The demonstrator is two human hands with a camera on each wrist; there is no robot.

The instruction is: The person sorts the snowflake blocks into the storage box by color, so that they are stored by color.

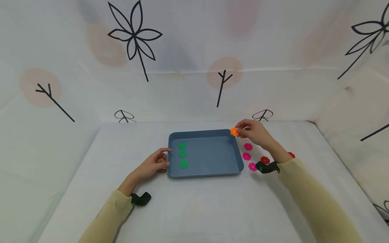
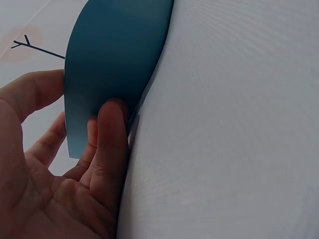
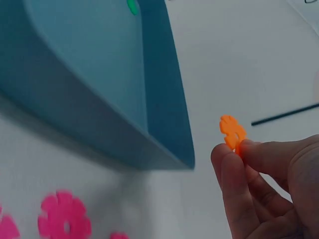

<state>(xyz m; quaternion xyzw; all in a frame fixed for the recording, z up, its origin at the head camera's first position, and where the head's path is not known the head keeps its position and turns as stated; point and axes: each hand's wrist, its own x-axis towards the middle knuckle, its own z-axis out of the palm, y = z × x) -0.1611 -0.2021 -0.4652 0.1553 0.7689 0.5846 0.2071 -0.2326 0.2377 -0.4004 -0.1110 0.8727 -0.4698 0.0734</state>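
A blue-grey rectangular tray (image 1: 209, 171) lies on the white table, with three green flower-shaped pieces (image 1: 182, 154) in a column inside its left part. At its left side my left hand (image 1: 153, 162) holds the edge, the index finger over the rim and the thumb against the outer wall (image 2: 117, 50). Between thumb and fingertips, my right hand (image 1: 253, 132) pinches an orange flower-shaped piece (image 1: 234, 131) by the tray's far right corner. The right wrist view shows this orange piece (image 3: 232, 130) raised, apart from the tray wall.
Three pink flower pieces (image 1: 247, 156) lie just right of the tray. Beyond them are red flower pieces (image 1: 265, 160), partly hidden by the right forearm and wrist camera (image 1: 267, 167). A patterned white cloth (image 1: 182, 98) stands behind the table.
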